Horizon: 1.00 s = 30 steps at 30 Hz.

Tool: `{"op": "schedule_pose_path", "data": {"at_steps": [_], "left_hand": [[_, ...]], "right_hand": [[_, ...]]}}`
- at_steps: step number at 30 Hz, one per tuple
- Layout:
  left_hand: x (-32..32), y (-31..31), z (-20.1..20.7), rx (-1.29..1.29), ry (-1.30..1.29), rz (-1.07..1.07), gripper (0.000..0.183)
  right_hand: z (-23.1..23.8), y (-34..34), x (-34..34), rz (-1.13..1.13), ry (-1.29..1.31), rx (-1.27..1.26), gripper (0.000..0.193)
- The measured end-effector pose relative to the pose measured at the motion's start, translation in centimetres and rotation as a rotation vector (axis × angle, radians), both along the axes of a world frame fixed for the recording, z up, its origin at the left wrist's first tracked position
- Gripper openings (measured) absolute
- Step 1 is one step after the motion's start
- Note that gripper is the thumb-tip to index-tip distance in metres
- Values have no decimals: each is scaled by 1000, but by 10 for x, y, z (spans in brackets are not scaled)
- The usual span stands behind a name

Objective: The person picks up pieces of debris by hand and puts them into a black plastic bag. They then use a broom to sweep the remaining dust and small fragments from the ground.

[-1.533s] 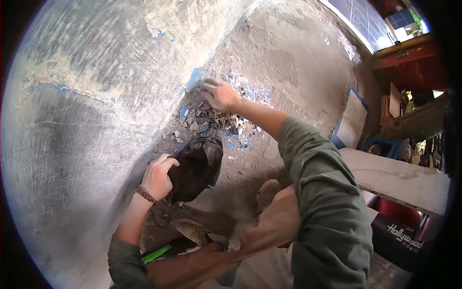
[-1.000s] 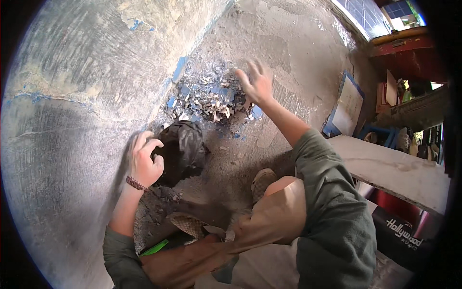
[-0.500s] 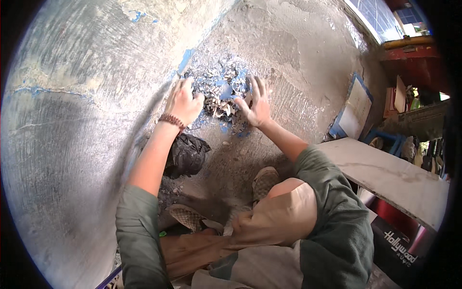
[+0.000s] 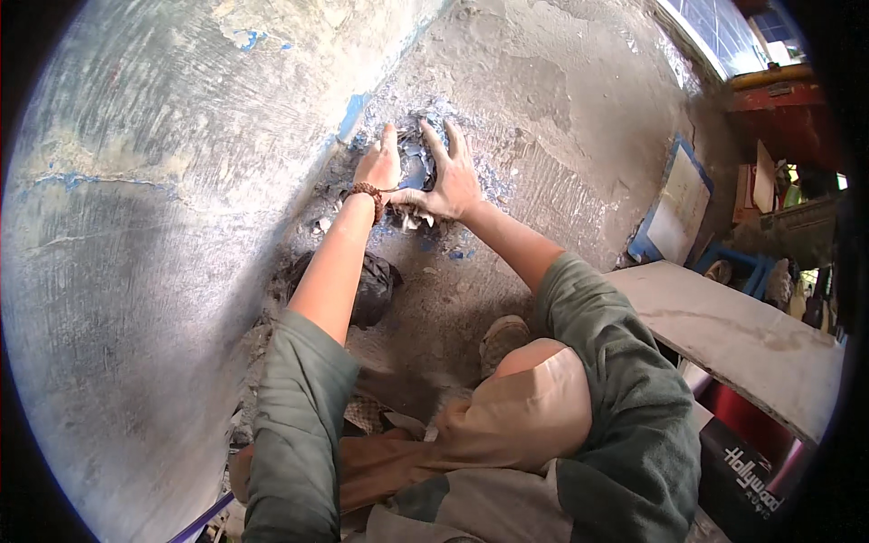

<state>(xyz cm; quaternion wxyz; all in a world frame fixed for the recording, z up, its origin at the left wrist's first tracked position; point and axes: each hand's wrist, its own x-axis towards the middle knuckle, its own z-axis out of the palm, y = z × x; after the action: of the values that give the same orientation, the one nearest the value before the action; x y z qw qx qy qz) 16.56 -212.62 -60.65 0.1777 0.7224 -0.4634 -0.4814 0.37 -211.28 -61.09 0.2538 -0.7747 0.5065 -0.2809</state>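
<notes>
A pile of loose paint flakes (image 4: pixel 414 220), blue, white and grey, lies on the rough floor at the foot of the wall. My left hand (image 4: pixel 377 168), with a brown beaded bracelet on its wrist, is at the pile's left side, fingers stretched forward. On the right side is my right hand (image 4: pixel 455 181), its fingers spread and its thumb reaching toward my left wrist. Together the hands cup the flakes between them, and part of the pile is hidden behind them. A crumpled black plastic bag (image 4: pixel 373 288) sits just nearer to me, partly covered by my left forearm.
A scraped wall (image 4: pixel 154 244) rises along the left. To the right lean a blue-edged panel (image 4: pixel 674 204) and, nearer, a pale board (image 4: pixel 724 330) above a black box (image 4: pixel 738 462). My shoe (image 4: pixel 503 339) stands on the floor below the pile.
Both hands have moved toward each other, closing in on the flakes from either side. My left forearm has swung right and now covers more of the black bag.
</notes>
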Motion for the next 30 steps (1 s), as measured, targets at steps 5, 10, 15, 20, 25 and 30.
{"op": "schedule_pose_path", "data": {"at_steps": [5,10,15,20,25,30], "left_hand": [[-24,7,46,18,410,210,80],[6,2,21,-111,334,108,75],[42,34,90,-387,-308,-318,54],[59,98,137,-250,-362,-292,45],[92,179,140,-445,-576,-409,51],[98,227,105,-266,-656,-156,63]], "right_hand": [[9,1,11,67,219,-49,115],[0,0,22,81,387,-11,108],[31,-2,25,90,422,102,118],[53,-16,28,323,635,68,123],[59,-21,35,501,839,155,121],[56,-28,31,501,878,64,123]]}}
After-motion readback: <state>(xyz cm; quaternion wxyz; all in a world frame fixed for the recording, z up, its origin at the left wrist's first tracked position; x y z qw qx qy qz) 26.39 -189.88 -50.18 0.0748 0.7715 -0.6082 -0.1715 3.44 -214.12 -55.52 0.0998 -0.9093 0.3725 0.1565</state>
